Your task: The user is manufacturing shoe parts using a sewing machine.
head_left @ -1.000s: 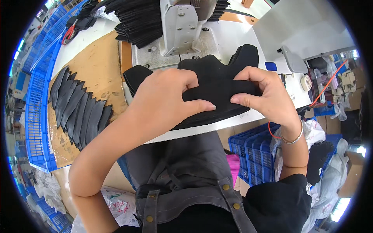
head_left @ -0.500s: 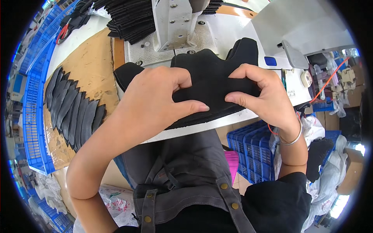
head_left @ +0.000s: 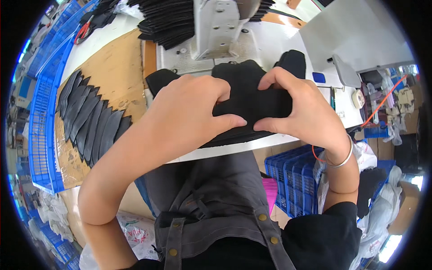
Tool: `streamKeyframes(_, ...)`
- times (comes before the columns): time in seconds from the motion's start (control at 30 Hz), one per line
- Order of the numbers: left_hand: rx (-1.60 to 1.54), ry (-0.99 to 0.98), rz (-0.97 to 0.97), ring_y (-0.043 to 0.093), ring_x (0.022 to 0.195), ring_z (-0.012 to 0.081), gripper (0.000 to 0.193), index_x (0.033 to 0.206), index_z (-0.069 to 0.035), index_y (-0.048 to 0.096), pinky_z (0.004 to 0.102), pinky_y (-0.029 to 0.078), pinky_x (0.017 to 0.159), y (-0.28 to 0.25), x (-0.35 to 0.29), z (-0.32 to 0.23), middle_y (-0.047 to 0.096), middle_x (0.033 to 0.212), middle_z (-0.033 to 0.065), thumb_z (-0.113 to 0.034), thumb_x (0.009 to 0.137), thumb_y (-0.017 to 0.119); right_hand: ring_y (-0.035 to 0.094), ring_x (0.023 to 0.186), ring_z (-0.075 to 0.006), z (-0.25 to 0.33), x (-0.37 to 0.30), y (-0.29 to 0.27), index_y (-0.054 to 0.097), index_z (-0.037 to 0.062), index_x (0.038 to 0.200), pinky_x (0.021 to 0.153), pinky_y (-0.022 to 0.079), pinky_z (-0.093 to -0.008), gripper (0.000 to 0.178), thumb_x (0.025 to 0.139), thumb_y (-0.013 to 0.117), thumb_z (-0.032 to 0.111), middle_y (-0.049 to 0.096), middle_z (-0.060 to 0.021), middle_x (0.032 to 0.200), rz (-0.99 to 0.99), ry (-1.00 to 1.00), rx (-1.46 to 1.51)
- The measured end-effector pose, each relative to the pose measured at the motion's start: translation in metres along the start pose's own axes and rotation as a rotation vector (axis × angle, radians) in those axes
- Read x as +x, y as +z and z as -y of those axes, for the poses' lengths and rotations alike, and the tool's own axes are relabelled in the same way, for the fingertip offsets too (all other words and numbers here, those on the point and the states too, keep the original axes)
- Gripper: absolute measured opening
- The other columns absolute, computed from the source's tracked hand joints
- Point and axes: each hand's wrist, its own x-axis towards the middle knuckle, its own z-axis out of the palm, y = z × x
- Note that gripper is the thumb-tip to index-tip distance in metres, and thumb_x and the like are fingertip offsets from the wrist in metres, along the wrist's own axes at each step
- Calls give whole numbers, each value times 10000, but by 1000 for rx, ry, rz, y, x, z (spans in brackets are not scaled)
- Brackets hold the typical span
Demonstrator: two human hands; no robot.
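Note:
Black cut fabric pieces (head_left: pixel 253 103), seemingly in layers, lie on the white table in front of the machine, with lobed ends pointing away from me. My left hand (head_left: pixel 195 105) grips their left part, its thumb and curled forefinger on the top face. At the right part my right hand (head_left: pixel 301 101), with a bangle on its wrist, holds them the same way, thumb near me and forefinger farther off. A gap between the two hands shows the dark surface. The other fingertips are hidden.
Beyond the fabric stands a grey machine column (head_left: pixel 217 31), beside a pile of black pieces (head_left: pixel 166 22). Overlapping dark strips (head_left: pixel 87 119) lie on cardboard (head_left: pixel 114 58) at left, next to a blue basket (head_left: pixel 42 135). Blue crates (head_left: pixel 292 175) stand below the table (head_left: pixel 202 154) at right.
My right hand has shifted slightly, its thumb and forefinger spreading wider apart on the fabric. The table and machine sit a little farther right in the picture.

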Motion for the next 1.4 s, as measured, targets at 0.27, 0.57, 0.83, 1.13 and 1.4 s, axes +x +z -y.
streamKeyframes(0.27, -118, -11, 111, 415, 453, 138, 351, 665, 1, 524, 283, 341, 454, -12, -10, 13, 479, 514, 64, -233, 789, 754, 610, 728, -345, 7, 1, -3, 539, 38, 998, 666, 476, -366, 509, 625, 837, 215, 627, -149, 839, 44, 89, -9)
streamKeyframes(0.57, -120, -1, 96, 513, 486, 158, 328, 686, 3, 563, 286, 403, 487, -11, -13, 18, 550, 555, 81, -241, 798, 752, 610, 757, -308, 7, 4, 0, 530, 38, 999, 698, 478, -347, 526, 621, 847, 219, 619, -139, 869, 42, 83, -33)
streamKeyframes(0.83, 78, 17, -22, 600, 729, 229, 248, 877, -24, 594, 331, 455, 631, -6, -25, -3, 618, 844, 116, -190, 767, 743, 620, 716, -321, 8, 0, -5, 529, 40, 992, 667, 481, -347, 509, 629, 844, 208, 614, -153, 813, 42, 86, -15)
streamKeyframes(1.13, 473, 237, -210, 448, 1288, 299, 679, 1313, 2, 502, 431, 349, 1049, 74, -52, -28, 470, 1389, 140, -198, 697, 706, 464, 540, -119, -11, -6, -20, 596, 5, 966, 524, 392, -266, 160, 831, 657, 65, 501, -62, 622, 57, 158, 200)
streamKeyframes(1.4, 605, 244, -235, 473, 1277, 246, 473, 1322, -162, 551, 375, 370, 1027, 78, -50, -21, 487, 1393, 89, -150, 850, 529, 505, 536, -163, -24, -20, -13, 596, 11, 942, 520, 412, -278, 133, 822, 653, 29, 523, -69, 631, -134, 58, 132)
